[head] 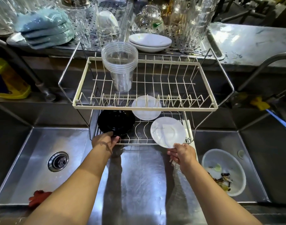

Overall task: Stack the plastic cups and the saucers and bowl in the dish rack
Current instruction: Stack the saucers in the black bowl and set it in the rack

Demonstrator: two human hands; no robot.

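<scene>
A round white saucer (167, 131) with a faint grey pattern is pinched at its near rim by the right hand (182, 154), tilted over the front right of the two-tier cream wire dish rack (171, 108), apparently bound for the second white saucer (146, 109) behind. The left hand (105, 141) grips the shallow black bowl (116, 121) at lower left. Nested clear plastic cups (120, 65) stand on the upper tier, whose frame overhangs; bare wires lie between bowl and saucers.
</scene>
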